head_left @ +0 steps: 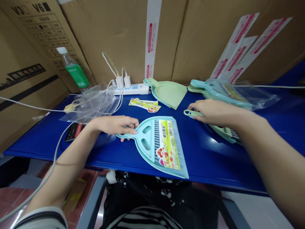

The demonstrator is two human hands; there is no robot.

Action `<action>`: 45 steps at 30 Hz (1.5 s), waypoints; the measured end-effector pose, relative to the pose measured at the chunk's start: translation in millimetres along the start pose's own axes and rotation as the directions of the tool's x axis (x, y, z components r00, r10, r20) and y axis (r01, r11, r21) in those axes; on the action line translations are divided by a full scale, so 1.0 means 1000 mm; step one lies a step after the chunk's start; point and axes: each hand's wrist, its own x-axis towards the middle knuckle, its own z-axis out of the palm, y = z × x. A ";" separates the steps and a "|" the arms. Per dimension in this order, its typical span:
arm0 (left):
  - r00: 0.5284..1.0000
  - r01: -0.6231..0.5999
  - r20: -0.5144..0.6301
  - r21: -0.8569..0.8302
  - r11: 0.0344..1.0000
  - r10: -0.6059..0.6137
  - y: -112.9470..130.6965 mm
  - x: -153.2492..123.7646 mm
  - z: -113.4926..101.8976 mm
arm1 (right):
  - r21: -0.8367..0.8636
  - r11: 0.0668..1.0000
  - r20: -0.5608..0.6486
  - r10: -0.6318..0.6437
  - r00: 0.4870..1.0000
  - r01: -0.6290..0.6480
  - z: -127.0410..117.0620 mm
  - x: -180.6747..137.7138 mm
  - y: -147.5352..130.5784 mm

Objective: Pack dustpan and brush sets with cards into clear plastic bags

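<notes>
My left hand (119, 125) is closed round the handle end of a light blue dustpan (145, 158). A light blue hand brush (149, 137) lies inside that pan, its handle over the pan's handle, bristles to the right. Across the bristles lies a yellow-green printed label card (169, 143). Farther right, my right hand (209, 111) grips the handle of a light green hand brush (223, 131), palm down. My wrist and forearm cover part of this brush; its dark bristles show beneath.
Stacked green and blue dustpans (170, 92) lie at the back. Behind my right hand are more dustpans (221, 90), some bagged. Loose label cards (145, 104), a power strip (137, 89), plastic bags (95, 103), a phone (74, 132), cables and a bottle (76, 74) occupy the blue table (105, 156).
</notes>
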 end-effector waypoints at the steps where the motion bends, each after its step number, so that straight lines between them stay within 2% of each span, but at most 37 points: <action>1: 1.000 0.001 0.005 -0.003 1.000 -0.001 0.000 0.000 0.000 | -0.002 1.000 -0.009 -0.011 1.000 0.011 0.000 0.000 0.001; 4: 1.000 0.011 0.009 -0.018 1.000 -0.010 -0.002 0.000 0.000 | 0.010 1.000 -0.023 -0.013 1.000 0.013 -0.003 -0.002 0.004; 12: 0.999 0.029 0.022 -0.028 0.999 -0.028 -0.002 -0.001 0.000 | 0.068 0.994 -0.020 0.084 0.996 -0.082 -0.019 -0.009 -0.002; 19: 1.000 0.008 0.016 0.036 0.999 -0.009 -0.001 -0.002 -0.002 | 0.169 0.981 0.048 0.092 0.995 -0.099 -0.009 -0.008 0.014; 24: 1.000 -0.013 0.030 0.100 0.995 0.010 -0.002 -0.004 -0.002 | 0.063 0.992 0.082 0.100 0.992 -0.105 -0.002 -0.008 0.022; 26: 1.000 -0.014 0.012 0.137 0.991 0.012 -0.001 -0.004 0.000 | 0.030 0.998 0.057 0.055 0.997 -0.057 0.001 -0.008 0.025; 29: 0.999 -0.012 -0.046 0.224 0.974 0.023 0.003 -0.004 0.004 | -0.008 0.999 -0.072 -0.034 0.997 0.033 -0.001 -0.007 0.016; 31: 0.992 -0.003 -0.118 0.306 0.952 0.042 0.008 -0.005 0.005 | -0.007 0.997 -0.191 -0.080 0.978 0.080 -0.005 -0.005 -0.002; 33: 0.972 0.034 -0.230 0.372 0.927 0.056 0.013 -0.009 0.003 | 0.046 0.989 -0.222 -0.124 0.967 0.137 -0.009 -0.003 -0.026; 35: 0.910 0.151 -0.413 0.427 0.892 0.044 0.017 -0.015 -0.003 | 0.108 0.978 -0.215 -0.155 0.964 0.181 -0.011 0.000 -0.049; 36: 0.849 0.252 -0.528 0.448 0.858 0.027 0.017 -0.018 -0.006 | 0.140 0.970 -0.206 -0.169 0.964 0.199 -0.011 0.002 -0.058; 39: 0.579 0.632 -0.814 0.412 0.657 -0.047 0.015 -0.027 -0.017 | 0.253 0.935 -0.200 -0.202 0.959 0.250 -0.008 0.008 -0.073; 40: 0.503 0.734 -0.860 0.371 0.569 -0.089 0.014 -0.029 -0.020 | 0.295 0.920 -0.208 -0.202 0.957 0.258 -0.006 0.011 -0.075; 41: 0.450 0.808 -0.881 0.333 0.487 -0.145 0.012 -0.030 -0.022 | 0.336 0.905 -0.216 -0.195 0.957 0.260 -0.004 0.013 -0.077; 43: 0.413 0.879 -0.869 0.302 0.369 -0.272 0.008 -0.029 -0.024 | 0.411 0.877 -0.229 -0.164 0.960 0.248 0.000 0.018 -0.078; 45: 0.422 0.892 -0.830 0.309 0.330 -0.365 0.006 -0.027 -0.024 | 0.469 0.857 -0.222 -0.122 0.967 0.215 0.004 0.021 -0.079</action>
